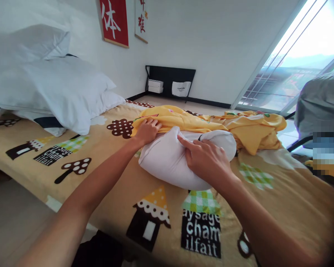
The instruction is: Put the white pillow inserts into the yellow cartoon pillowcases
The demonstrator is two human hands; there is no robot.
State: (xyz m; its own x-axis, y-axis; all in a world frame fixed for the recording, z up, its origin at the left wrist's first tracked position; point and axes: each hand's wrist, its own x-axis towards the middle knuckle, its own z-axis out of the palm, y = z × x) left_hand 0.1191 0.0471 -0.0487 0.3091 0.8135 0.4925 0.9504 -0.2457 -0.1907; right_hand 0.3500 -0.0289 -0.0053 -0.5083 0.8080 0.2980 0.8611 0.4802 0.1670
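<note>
A white pillow (pixel 167 159), bunched and folded over, lies on the bed in front of me. My right hand (pixel 208 157) grips the top of it, index finger stretched along the fabric and the other fingers curled into it. Just beyond, a yellow patterned pillowcase (pixel 175 116) lies against the pillow's far side. My left hand (pixel 148 131) is closed on the near left edge of this pillowcase, fingers over the cloth. Whether the pillow's far end is inside the case is hidden.
The bed has a tan printed sheet (pixel 100 193). More yellow cloth (pixel 256 129) lies crumpled at the right. White pillows (pixel 64 89) are piled at the left. A black stand (pixel 169 76) is by the far wall; a grey-covered object (pixel 323 100) stands at the right near the window.
</note>
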